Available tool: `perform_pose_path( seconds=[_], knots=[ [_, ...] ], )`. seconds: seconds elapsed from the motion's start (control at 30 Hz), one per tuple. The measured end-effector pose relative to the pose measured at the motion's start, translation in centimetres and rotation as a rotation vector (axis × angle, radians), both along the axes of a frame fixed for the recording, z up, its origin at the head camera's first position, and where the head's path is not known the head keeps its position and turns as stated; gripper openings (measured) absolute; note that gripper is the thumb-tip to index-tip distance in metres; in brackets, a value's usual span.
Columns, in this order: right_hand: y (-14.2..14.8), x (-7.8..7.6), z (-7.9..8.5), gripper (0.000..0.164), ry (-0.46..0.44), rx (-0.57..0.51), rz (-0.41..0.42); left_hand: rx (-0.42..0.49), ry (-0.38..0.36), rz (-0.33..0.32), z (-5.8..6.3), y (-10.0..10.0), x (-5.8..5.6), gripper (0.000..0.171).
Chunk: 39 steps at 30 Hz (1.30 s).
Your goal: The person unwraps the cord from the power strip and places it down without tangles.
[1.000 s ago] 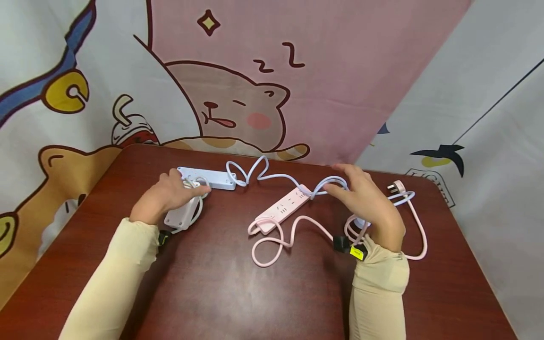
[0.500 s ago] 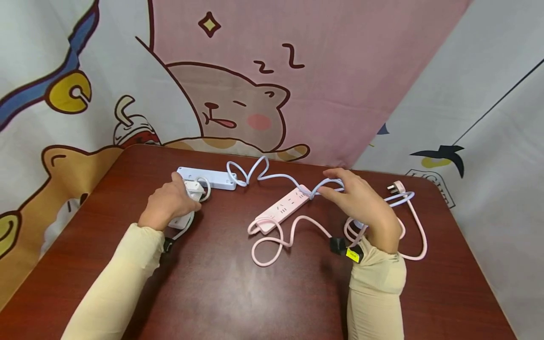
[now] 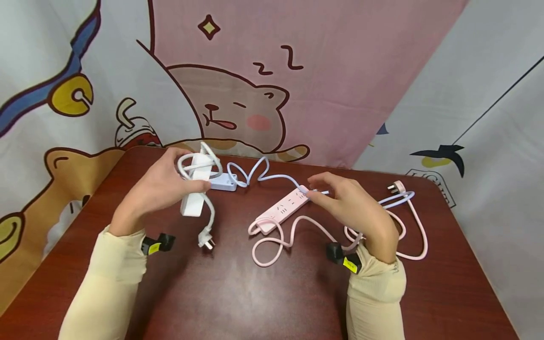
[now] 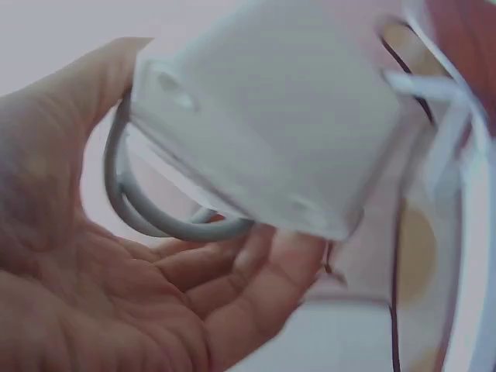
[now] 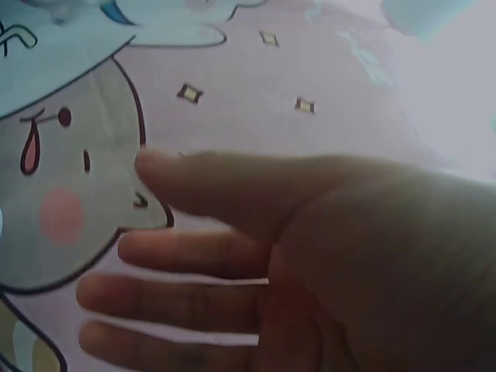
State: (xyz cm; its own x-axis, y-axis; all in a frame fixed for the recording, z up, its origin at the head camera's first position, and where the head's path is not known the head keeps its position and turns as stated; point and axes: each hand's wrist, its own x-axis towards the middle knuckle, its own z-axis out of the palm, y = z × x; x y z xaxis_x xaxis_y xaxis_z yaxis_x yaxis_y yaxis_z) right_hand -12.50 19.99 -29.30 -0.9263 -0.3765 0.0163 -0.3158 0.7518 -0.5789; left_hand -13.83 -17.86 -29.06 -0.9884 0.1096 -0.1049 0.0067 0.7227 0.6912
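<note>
My left hand (image 3: 157, 186) grips a white power strip (image 3: 195, 203), lifted off the table and stood steeply. Its grey-white cord (image 4: 178, 229) loops around the strip, between palm and body in the left wrist view. The plug (image 3: 206, 238) dangles below on a short length of cord. Over the right end of the pink power strip (image 3: 282, 210) hovers my right hand (image 3: 357, 210), with nothing between thumb and fingers. In the right wrist view its fingers (image 5: 178, 302) are extended. Behind the white strip lies a pale blue power strip (image 3: 224, 182), partly hidden.
The pale blue cord (image 3: 278, 175) runs rightward behind the pink strip and under my right hand. A pink cord (image 3: 293, 231) curls in front, and its plug (image 3: 398, 187) lies at the right. A patterned curtain (image 3: 331, 94) hangs behind the brown table (image 3: 250, 302).
My left hand has picked up the white power strip from the table and raised it, its plug now hanging free. The right hand has drifted left toward the pink strip's end.
</note>
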Motion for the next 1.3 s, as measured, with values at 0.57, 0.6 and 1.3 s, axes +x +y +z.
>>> perform_pose_path(
  seconds=[0.57, 0.6, 1.3],
  knots=[
    [-6.0, 1.0, -0.6, 0.008, 0.202, -0.172, 0.266, 0.612, 0.170, 0.117, 0.2, 11.2, 0.8, 0.089],
    [-5.9, 0.9, -0.6, 0.007, 0.192, -0.218, 0.236, 0.652, 0.174, 0.126, 0.1, 11.4, 0.6, 0.088],
    [-5.3, 0.1, -0.7, 0.028, 0.049, -0.396, -0.071, 0.892, -0.025, -0.277, -1.3, 12.9, -0.1, 0.100]
  ],
)
